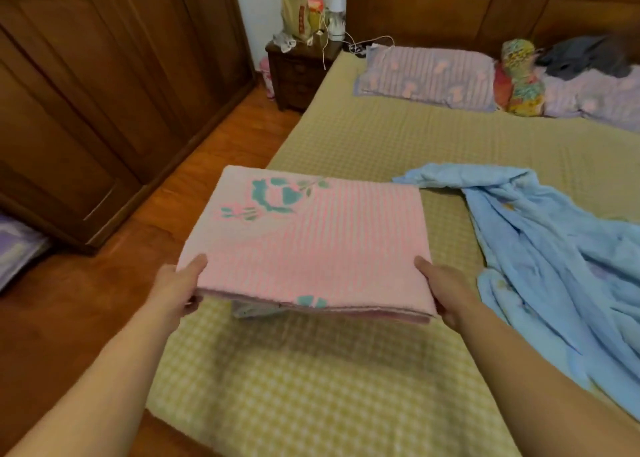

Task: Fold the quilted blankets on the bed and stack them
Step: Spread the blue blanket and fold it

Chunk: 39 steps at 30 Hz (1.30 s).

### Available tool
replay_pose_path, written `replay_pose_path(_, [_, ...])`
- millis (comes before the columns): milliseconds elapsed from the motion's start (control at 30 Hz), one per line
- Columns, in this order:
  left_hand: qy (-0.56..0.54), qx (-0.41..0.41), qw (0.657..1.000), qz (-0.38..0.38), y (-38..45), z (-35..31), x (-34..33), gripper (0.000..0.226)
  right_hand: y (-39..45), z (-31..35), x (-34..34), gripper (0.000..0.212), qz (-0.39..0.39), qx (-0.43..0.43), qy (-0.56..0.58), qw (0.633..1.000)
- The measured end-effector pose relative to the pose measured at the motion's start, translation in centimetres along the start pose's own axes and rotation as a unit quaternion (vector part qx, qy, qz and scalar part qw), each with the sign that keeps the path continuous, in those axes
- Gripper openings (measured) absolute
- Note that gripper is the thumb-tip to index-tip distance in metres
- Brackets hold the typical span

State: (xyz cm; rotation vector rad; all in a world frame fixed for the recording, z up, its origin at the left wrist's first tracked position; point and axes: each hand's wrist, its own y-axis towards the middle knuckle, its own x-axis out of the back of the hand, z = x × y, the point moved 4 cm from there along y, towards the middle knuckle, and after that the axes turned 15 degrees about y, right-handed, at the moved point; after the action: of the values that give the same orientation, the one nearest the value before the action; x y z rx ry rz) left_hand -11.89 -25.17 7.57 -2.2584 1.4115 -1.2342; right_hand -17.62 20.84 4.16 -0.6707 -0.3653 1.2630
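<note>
A folded pink blanket (311,238) with teal flower prints is held flat above the near left corner of the bed (381,144). My left hand (180,286) grips its near left edge, thumb on top and fingers underneath. My right hand (443,290) grips the near right edge the same way. A light blue blanket (540,266) lies unfolded and crumpled on the bed to the right, apart from the pink one.
The bed has a yellow-green checked cover. Purple striped pillows (429,75), a floral bundle (519,78) and dark clothing (588,56) lie at the headboard. A cluttered nightstand (298,72) stands at the far left corner. A wooden wardrobe (104,92) lines the left, across a wooden floor.
</note>
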Motion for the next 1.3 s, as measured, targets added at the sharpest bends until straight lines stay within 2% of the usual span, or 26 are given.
replay_pose_path(33, [0.123, 0.025, 0.992, -0.03, 0.1, 2.0, -0.9, 0.056, 1.3, -1.4, 0.9, 0.021, -0.042, 0.001, -0.073, 0.996])
replay_pose_path(67, [0.241, 0.052, 0.969, -0.022, -0.3, 4.3, -2.4, 0.061, 1.8, -2.6, 2.2, 0.018, -0.085, 0.002, -0.151, 0.985])
replay_pose_path(133, [0.413, 0.077, 0.904, 0.075, -2.1, 8.4, -6.3, 0.065, 1.4, -5.3, 4.7, 0.017, -0.112, -0.024, -0.216, 0.97])
replay_pose_path(200, [0.462, 0.055, 0.868, 0.175, -4.9, 10.4, -11.1, 0.05, -0.1, -8.0, 7.5, 0.007, -0.086, -0.062, -0.242, 0.964])
replay_pose_path(267, [0.459, 0.023, 0.851, 0.254, -7.9, 9.8, -16.1, 0.042, -2.4, -9.7, 10.7, 0.01, -0.051, -0.09, -0.257, 0.961])
replay_pose_path(367, [0.425, -0.05, 0.858, 0.284, -10.7, 6.1, -23.2, 0.029, -6.6, -10.6, 17.4, 0.013, -0.033, -0.142, -0.219, 0.965])
replay_pose_path(433, [0.401, -0.105, 0.863, 0.289, -13.7, 2.3, -28.2, 0.018, -9.3, -9.9, 23.2, 0.017, -0.069, -0.15, -0.188, 0.968])
replay_pose_path(533, [0.37, -0.183, 0.848, 0.332, -20.4, -2.9, -35.8, 0.014, -12.7, -8.3, 32.7, 0.016, -0.149, -0.118, -0.141, 0.972])
replay_pose_path(700, [0.34, -0.219, 0.824, 0.398, -30.8, -7.1, -47.1, 0.014, -16.3, -8.0, 47.9, 0.014, -0.239, -0.08, -0.036, 0.967])
replay_pose_path(867, [0.347, -0.193, 0.832, 0.388, -36.8, -6.5, -56.9, 0.014, -13.6, -9.7, 60.9, 0.01, -0.25, -0.108, -0.005, 0.962])
replay_pose_path(967, [0.36, -0.14, 0.859, 0.336, -39.6, -5.6, -61.2, 0.013, -10.6, -10.3, 68.4, 0.01, -0.237, -0.138, -0.036, 0.961])
replay_pose_path(1067, [0.369, -0.117, 0.866, 0.316, -42.2, -5.4, -64.1, 0.011, -6.4, -9.0, 73.6, 0.009, -0.213, -0.133, -0.095, 0.963])
replay_pose_path(1100, [0.37, -0.119, 0.868, 0.309, -42.9, -5.5, -64.7, 0.009, -4.5, -8.2, 75.0, 0.016, -0.216, -0.114, -0.122, 0.962])
replay_pose_path(1200, [0.355, -0.102, 0.886, 0.282, -45.3, -4.3, -64.6, 0.009, 0.8, -5.8, 78.4, 0.063, -0.273, -0.062, -0.148, 0.949])
replay_pose_path(1233, [0.343, -0.08, 0.892, 0.282, -46.3, -3.3, -64.0, 0.011, 2.0, -5.0, 78.8, 0.068, -0.283, -0.054, -0.158, 0.945])
replay_pose_path(1300, [0.337, -0.034, 0.897, 0.286, -47.8, -1.4, -62.3, 0.015, 4.2, -3.9, 78.8, 0.059, -0.281, -0.067, -0.152, 0.945])
